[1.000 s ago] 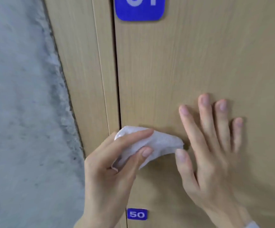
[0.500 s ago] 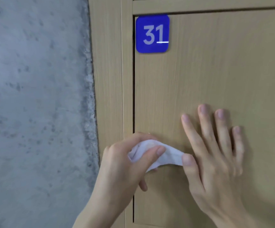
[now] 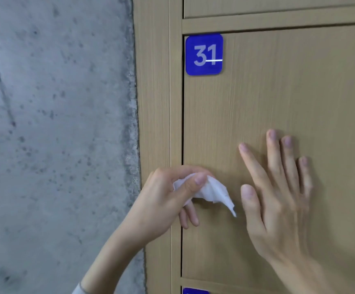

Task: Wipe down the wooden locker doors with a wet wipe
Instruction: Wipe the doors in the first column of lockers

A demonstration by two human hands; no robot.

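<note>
The left side of the view is being filled by a rough grey concrete wall (image 3: pixel 55 134), mottled with dark specks and streaks. Its crumbly edge is being met by the pale wooden frame (image 3: pixel 153 102) of a locker unit. A blue square number plate (image 3: pixel 204 54) marked 31 is being shown near the top, and another blue plate (image 3: pixel 194 291) is being cut off at the bottom edge. Everything is being lit softly and evenly.
</note>
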